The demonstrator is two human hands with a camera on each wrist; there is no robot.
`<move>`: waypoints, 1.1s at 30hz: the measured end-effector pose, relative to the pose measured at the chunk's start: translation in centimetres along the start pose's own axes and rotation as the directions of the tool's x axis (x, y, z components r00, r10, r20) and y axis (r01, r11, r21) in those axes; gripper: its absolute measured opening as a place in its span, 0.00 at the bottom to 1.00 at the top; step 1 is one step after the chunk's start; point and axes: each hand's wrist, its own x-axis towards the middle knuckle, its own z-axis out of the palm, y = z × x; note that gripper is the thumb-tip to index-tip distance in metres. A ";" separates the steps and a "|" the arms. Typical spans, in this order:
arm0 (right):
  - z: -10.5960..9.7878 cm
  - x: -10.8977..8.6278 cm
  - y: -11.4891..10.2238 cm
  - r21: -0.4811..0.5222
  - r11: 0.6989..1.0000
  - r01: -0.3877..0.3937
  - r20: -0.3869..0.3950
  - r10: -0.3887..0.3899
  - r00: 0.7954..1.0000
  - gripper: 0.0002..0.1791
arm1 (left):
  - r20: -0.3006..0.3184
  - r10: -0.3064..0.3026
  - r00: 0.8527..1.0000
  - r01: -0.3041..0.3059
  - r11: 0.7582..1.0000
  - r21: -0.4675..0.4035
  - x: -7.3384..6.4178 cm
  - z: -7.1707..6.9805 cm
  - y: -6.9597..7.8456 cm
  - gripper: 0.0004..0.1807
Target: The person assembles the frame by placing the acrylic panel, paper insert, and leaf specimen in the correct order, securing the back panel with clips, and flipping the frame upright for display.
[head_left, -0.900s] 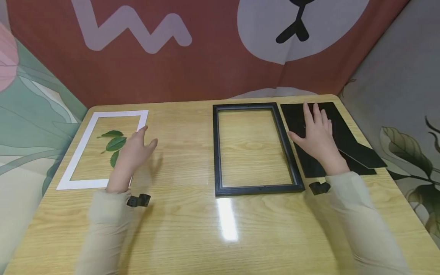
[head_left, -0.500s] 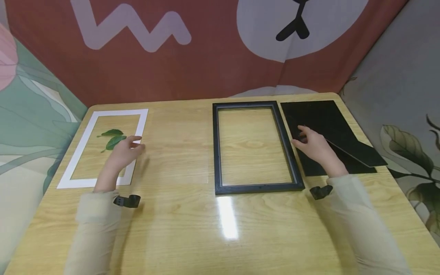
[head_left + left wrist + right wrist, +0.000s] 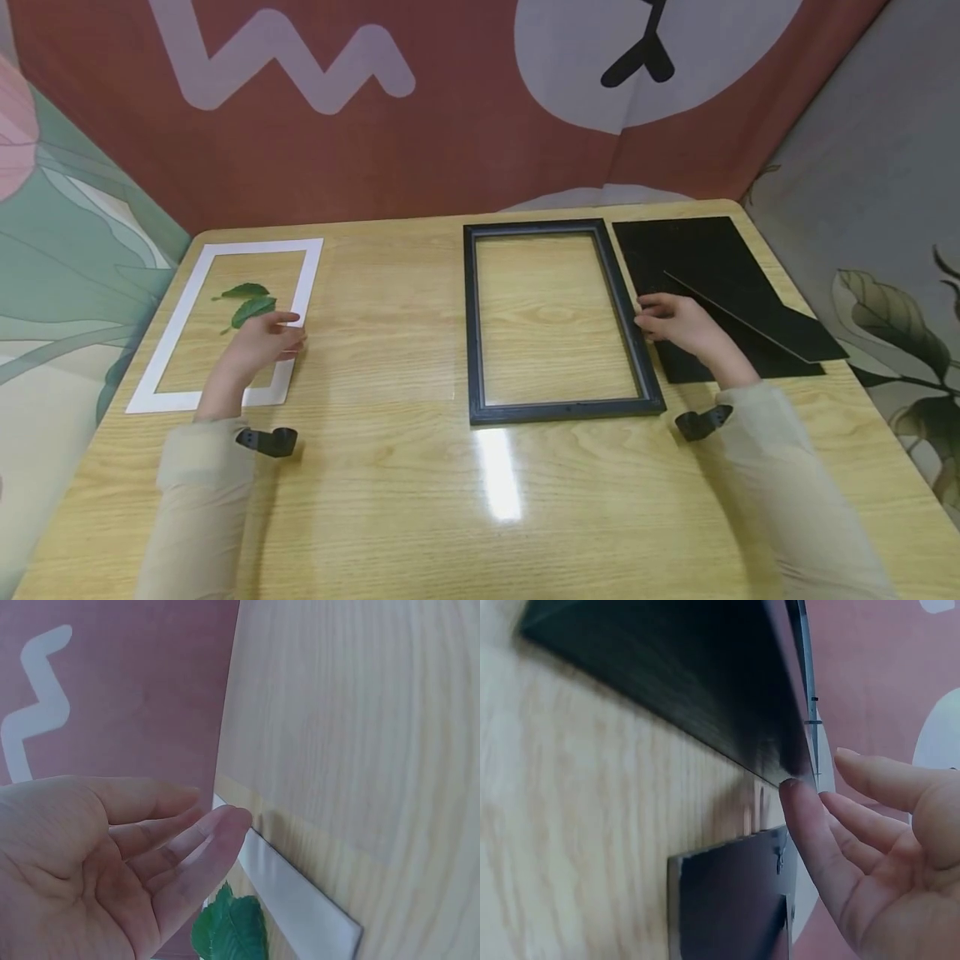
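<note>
Mat border, white, lies flat at far left; green leaves sit within its opening. I have the left hand at its right strip, fingers bent, grasping nothing. Black picture frame lies right of centre. My right hand is at its right side, unclenched; contact unclear. Black backing board with angled easel stand lies farthest right.

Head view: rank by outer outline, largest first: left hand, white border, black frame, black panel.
1. Black frame
2. White border and black panel: too alike to rank
3. Left hand
</note>
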 end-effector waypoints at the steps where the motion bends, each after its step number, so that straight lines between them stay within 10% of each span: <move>1: 0.0 0.0 0.0 0.009 1.000 -0.003 0.005 0.003 1.000 0.29 | 0.002 -0.005 1.000 0.005 1.000 -0.002 0.0 0.0 0.0 0.29; 24: 0.4 0.0 0.0 0.022 0.999 -0.049 0.041 0.048 0.998 0.29 | 0.064 -0.062 0.996 0.062 0.998 -0.005 0.8 0.6 -0.2 0.30; 33: 0.4 0.0 0.1 0.020 0.998 -0.053 0.048 0.052 0.997 0.30 | 0.121 -0.048 0.991 0.071 0.980 -0.186 0.7 0.6 -0.4 0.30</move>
